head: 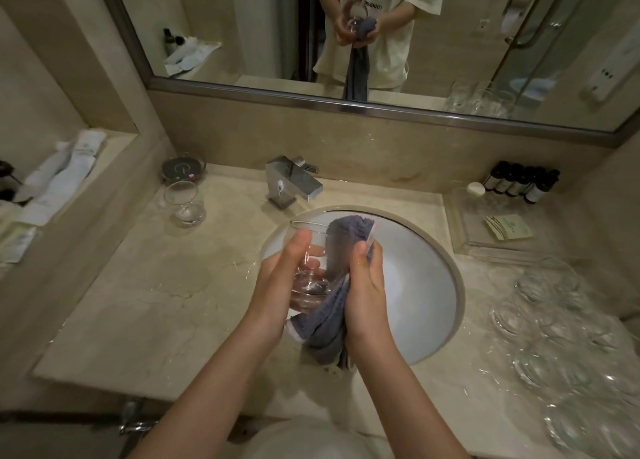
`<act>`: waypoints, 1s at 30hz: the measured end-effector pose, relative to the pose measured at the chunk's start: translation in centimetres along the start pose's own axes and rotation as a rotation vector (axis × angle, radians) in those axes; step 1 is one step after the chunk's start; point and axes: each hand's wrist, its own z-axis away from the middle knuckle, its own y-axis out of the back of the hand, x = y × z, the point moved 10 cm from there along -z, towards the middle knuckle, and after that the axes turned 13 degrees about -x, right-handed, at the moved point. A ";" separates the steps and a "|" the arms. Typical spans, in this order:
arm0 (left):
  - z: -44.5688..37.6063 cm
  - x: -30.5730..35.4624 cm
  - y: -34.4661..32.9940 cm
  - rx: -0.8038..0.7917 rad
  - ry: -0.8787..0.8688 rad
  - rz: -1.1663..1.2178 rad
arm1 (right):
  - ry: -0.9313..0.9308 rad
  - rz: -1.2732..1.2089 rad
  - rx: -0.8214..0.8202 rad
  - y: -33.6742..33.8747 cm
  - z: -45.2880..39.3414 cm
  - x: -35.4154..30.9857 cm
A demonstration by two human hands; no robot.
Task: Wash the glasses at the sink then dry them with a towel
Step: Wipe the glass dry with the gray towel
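Observation:
Over the white round sink [415,285] my left hand [277,282] grips a clear glass [308,275], tilted with its rim away from me. My right hand [363,285] holds a grey towel [332,306] against the glass's right side; part of the towel is bunched over the rim and its tail hangs below my hands. One more clear glass [185,204] stands upright on the counter at the left. Several glasses [561,340] are crowded on the counter at the right.
A chrome faucet [294,181] stands behind the sink, no water running. A dark round dish [181,170] is at back left, small dark bottles [519,183] and a clear tray [491,230] at back right. A mirror [346,35] spans the wall. Folded white packets [59,178] fill the left ledge.

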 end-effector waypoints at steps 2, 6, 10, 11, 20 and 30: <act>0.2 0.0 0.4 0.059 0.024 0.003 | 0.040 0.043 0.013 -0.1 0.4 -0.6; 0.9 1.3 0.8 0.123 -0.063 -0.075 | 0.201 0.161 0.055 -0.6 1.3 -2.5; 1.2 2.7 0.1 0.052 -0.175 -0.162 | 0.328 0.224 0.033 -1.3 1.8 -4.4; 1.1 2.9 0.0 0.043 -0.190 -0.149 | 0.365 0.231 0.037 -1.4 1.9 -4.7; 0.5 3.3 -0.5 -0.041 -0.131 0.024 | 0.334 0.119 -0.059 -1.8 0.9 -5.3; 0.9 3.0 0.5 0.080 -0.125 -0.022 | 0.169 0.108 -0.074 -1.4 -0.1 -4.0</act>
